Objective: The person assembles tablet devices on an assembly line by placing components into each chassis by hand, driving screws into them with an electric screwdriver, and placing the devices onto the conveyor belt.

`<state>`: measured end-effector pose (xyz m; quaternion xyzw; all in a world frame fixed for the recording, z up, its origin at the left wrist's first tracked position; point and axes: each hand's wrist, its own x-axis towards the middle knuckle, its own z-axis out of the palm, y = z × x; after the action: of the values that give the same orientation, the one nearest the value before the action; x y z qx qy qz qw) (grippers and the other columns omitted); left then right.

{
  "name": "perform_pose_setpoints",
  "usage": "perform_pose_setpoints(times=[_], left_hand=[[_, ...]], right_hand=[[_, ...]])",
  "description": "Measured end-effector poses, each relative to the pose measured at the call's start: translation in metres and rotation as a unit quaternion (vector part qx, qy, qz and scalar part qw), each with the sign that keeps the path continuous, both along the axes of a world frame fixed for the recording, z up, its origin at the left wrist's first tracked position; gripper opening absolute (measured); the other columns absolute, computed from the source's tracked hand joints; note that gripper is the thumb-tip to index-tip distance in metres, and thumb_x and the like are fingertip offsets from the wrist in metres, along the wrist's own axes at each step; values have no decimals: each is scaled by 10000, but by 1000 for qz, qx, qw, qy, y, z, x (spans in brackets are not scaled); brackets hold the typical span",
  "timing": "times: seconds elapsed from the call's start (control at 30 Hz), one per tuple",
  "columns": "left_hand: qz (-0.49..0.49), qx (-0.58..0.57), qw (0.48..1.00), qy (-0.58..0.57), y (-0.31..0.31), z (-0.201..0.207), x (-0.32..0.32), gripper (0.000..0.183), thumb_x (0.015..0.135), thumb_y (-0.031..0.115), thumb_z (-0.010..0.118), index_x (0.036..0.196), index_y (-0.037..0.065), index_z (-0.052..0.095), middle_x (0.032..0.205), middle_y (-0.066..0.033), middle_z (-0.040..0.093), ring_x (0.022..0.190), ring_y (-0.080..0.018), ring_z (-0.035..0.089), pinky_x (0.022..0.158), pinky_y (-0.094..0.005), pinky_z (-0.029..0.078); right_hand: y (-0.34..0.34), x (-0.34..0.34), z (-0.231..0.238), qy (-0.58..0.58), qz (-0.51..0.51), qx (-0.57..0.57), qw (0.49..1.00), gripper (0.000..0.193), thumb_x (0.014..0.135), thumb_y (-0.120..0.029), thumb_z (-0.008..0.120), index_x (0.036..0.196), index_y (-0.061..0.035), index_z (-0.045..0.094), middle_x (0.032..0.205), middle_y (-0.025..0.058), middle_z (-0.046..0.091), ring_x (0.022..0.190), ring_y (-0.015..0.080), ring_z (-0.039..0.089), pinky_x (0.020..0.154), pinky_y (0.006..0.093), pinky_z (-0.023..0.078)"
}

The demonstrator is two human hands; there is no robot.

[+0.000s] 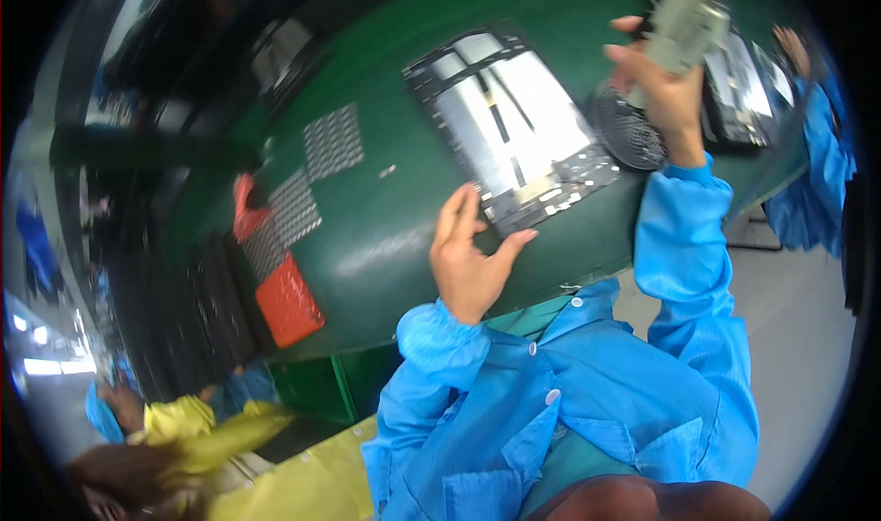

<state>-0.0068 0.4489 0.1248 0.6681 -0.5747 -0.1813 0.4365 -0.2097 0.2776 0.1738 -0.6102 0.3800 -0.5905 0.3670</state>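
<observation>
A flat tablet-like device (514,117) lies on the green table, its inside exposed: silver panels, a black frame and small parts along the near edge. My left hand (470,264) is at its near left corner, fingers apart, fingertips touching or almost touching the edge. Raised to the right of the device, my right hand (674,99) has its fingers around a pale green, blocky object (688,30); motion blur hides its kind. Under that hand stands a round black mesh-like dish (629,131), partly covered by it.
Grey sheets with rows of small pieces (333,142) lie left on the table (385,237), near a red packet (289,301) and a red piece (248,207). Black stacked panels (184,301) stand far left. Another opened device (739,90) and a person's blue sleeve (817,172) are at right.
</observation>
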Motion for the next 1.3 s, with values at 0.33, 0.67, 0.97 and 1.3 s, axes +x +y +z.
perform_pose_setpoints(times=[0.33, 0.67, 0.97, 1.3], left_hand=[[-97, 47, 993, -44, 3, 10, 24, 631, 615, 321, 781, 1097, -28, 569, 765, -118, 580, 601, -206, 565, 506, -329, 462], [-81, -3, 994, -78, 3, 0, 19, 573, 646, 305, 750, 1094, -5, 574, 692, -119, 552, 625, -270, 575, 545, -369, 463], [-86, -2, 993, -82, 6, -3, 22, 570, 657, 316, 741, 1098, -5, 575, 679, -124, 551, 609, -271, 572, 539, -372, 461], [-94, -1, 991, -92, 5, -1, 23, 561, 655, 309, 739, 1095, 0, 579, 675, -112, 560, 613, -262, 579, 529, -370, 458]], right_hand=[[50, 89, 34, -106, 211, 18, 972, 285, 736, -28, 675, 982, 47, 551, 562, 28, 561, 466, 95, 536, 426, 212, 403], [56, 134, 12, -19, 290, 87, 953, 340, 743, 26, 641, 1051, 47, 500, 599, 46, 561, 498, 116, 544, 457, 230, 432], [57, 137, 8, -29, 281, 109, 953, 320, 733, 27, 647, 1020, 49, 508, 594, 52, 557, 501, 119, 539, 471, 249, 441], [66, 140, 3, -22, 290, 116, 950, 243, 739, 20, 637, 953, 27, 521, 626, 48, 556, 514, 116, 539, 471, 239, 436]])
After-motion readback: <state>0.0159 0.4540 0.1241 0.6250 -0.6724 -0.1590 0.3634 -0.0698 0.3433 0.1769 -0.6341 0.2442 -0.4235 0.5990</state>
